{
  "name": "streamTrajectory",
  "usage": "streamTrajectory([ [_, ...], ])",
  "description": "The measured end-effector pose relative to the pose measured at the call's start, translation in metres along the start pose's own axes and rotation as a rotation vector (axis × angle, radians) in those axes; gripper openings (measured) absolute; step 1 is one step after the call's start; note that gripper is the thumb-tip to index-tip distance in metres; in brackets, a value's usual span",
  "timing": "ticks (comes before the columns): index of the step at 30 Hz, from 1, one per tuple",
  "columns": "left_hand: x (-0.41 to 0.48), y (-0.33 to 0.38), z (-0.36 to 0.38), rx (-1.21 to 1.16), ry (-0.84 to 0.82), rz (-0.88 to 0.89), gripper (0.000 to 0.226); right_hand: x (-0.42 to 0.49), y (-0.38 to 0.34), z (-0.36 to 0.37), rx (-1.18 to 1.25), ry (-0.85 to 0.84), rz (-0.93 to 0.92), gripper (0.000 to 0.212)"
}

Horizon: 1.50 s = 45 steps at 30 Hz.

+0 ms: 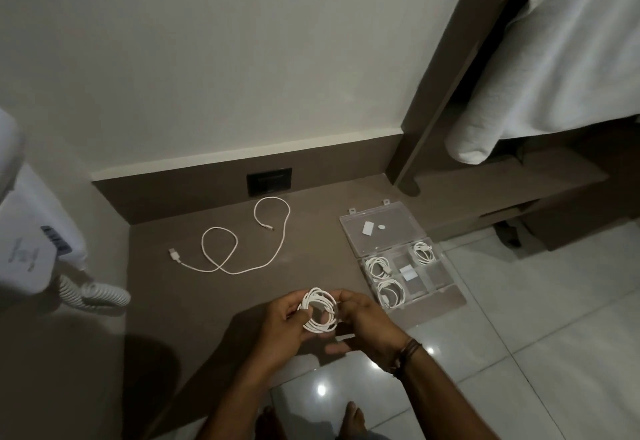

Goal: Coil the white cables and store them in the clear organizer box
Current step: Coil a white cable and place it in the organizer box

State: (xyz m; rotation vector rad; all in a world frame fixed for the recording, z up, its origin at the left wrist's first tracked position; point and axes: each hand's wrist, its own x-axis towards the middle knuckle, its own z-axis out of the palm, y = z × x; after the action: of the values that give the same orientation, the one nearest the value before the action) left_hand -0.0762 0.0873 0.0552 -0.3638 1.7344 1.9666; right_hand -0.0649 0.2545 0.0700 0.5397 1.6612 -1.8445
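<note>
A coiled white cable (319,308) is held above the brown counter's front edge, between both hands. My left hand (282,327) grips its left side; my right hand (363,318) pinches its right side, with a white plug end sticking out below the fingers. A second white cable (242,237) lies loose and uncoiled on the counter, behind and left of my hands. The clear organizer box (401,259) lies open to the right, lid flat behind it. Three of its compartments each hold a coiled white cable (391,292).
A black wall socket (269,181) sits in the brown back panel behind the loose cable. A white wall-mounted appliance with a spiral cord (93,292) is at the left. Beside the counter lies a glossy tiled floor (519,353); a bed with white linen is at the upper right.
</note>
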Motion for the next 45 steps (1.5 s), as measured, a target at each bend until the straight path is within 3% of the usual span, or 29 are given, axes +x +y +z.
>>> streamTrajectory([
  [4, 0.009, -0.004, 0.020, -0.007, -0.151, -0.107, 0.032, -0.001, 0.011, -0.032, 0.183, 0.037, 0.120, 0.031],
  [9, 0.018, -0.013, 0.063, -0.067, -0.246, -0.263, 0.029, -0.014, 0.035, -0.074, 0.315, 0.117, 0.077, 0.042],
  [13, 0.027, -0.011, 0.110, -0.079, -0.203, -0.306, 0.031, -0.016, 0.046, -0.112, 0.284, 0.228, -0.041, 0.023],
  [17, 0.042, -0.009, 0.169, -0.120, -0.062, -0.339, 0.037, -0.013, 0.047, -0.159, 0.306, 0.377, -0.049, 0.025],
  [22, 0.090, -0.034, 0.233, 0.094, 0.085, -0.197, 0.033, -0.004, 0.030, -0.223, 0.272, 0.334, -0.020, 0.019],
  [26, 0.128, -0.048, 0.266, 0.344, 0.201, -0.081, 0.027, 0.032, 0.020, -0.256, 0.027, 0.478, 0.061, 0.021],
  [32, 0.154, -0.063, 0.293, 0.734, 0.373, -0.001, 0.023, 0.065, 0.022, -0.271, -0.449, 0.615, 0.044, 0.001],
  [35, 0.151, -0.064, 0.302, 0.705, 0.454, -0.037, 0.026, 0.070, 0.027, -0.273, -0.580, 0.646, -0.007, 0.005],
  [42, 0.146, -0.064, 0.308, 0.789, 0.558, 0.081, 0.024, 0.077, 0.030, -0.274, -0.732, 0.643, -0.030, 0.009],
  [45, 0.148, -0.065, 0.303, 0.869, 0.519, 0.088, 0.028, 0.081, 0.029, -0.274, -0.758, 0.665, -0.035, 0.015],
])
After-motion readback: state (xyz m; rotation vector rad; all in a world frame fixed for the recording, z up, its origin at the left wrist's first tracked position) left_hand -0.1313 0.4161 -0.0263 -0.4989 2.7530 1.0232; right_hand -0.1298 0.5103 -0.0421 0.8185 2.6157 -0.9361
